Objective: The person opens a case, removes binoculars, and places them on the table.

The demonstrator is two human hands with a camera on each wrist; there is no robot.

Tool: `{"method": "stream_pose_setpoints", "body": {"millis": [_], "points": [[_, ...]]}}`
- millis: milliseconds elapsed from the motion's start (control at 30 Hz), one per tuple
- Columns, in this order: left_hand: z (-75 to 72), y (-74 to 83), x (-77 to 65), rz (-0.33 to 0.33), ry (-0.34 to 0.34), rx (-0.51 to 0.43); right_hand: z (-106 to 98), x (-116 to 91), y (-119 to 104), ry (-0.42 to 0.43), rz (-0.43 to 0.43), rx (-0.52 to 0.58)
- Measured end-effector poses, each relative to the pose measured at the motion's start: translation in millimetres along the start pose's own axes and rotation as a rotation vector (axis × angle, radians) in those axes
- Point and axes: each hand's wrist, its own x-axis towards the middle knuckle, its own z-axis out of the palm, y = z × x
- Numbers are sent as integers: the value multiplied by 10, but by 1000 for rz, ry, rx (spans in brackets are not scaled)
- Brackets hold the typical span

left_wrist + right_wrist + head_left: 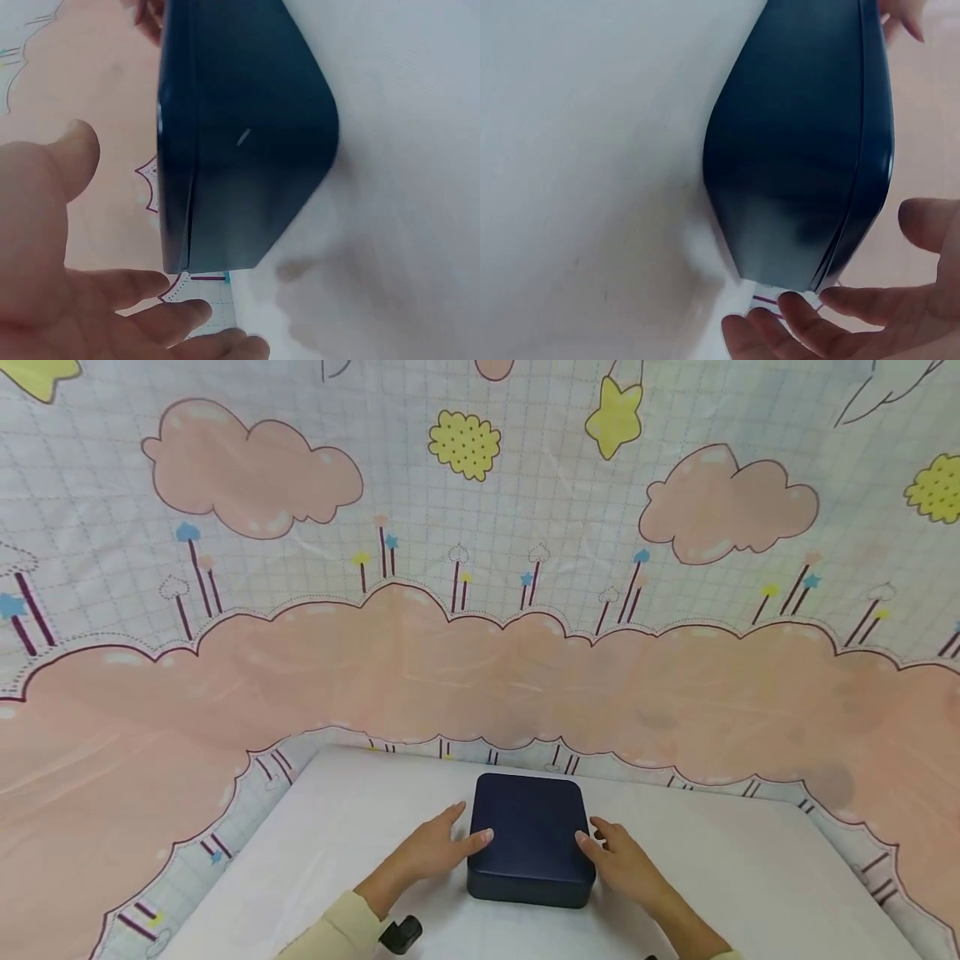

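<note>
A dark navy box [531,827] with rounded corners and a closed lid sits on the white table. My left hand [437,847] is at its left side, thumb spread from the fingers. In the left wrist view, a gap shows between that thumb and the box [247,150], whose lid seam and a small pale mark are visible. On the other side, my right hand [624,864] has its thumb near the lid's right edge. The right wrist view shows its relaxed fingers [810,322] by the box's far corner. Neither hand grips the box.
The white tabletop [360,802] extends around the box on both sides. Behind it hangs a cloth [480,685] printed with pink clouds and stars. A black wrist device [402,935] is at my left sleeve.
</note>
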Motion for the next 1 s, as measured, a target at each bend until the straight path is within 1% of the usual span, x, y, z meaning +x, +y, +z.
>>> {"method": "stream_pose_setpoints", "body": {"millis": [100, 233, 333, 433, 533, 667, 800, 1000], "points": [[8, -2, 24, -24, 2, -71, 20, 24, 3, 27, 19, 58], [14, 7, 57, -29, -2, -197, 39, 61, -2, 45, 55, 193], [17, 27, 69, -28, -7, -264, 53, 84, -7, 47, 78, 298], [28, 45, 93, -41, -21, -324, 62, 97, -5, 58, 94, 346], [39, 51, 133, -54, -30, -392, 66, 111, 0, 72, 107, 368], [37, 55, 162, -81, -21, -471, 61, 119, -11, 79, 114, 399], [19, 98, 145, -120, 14, -503, 50, 116, -23, 88, 119, 402], [44, 179, 136, -167, 105, -435, 51, 114, 2, 89, 136, 408]]}}
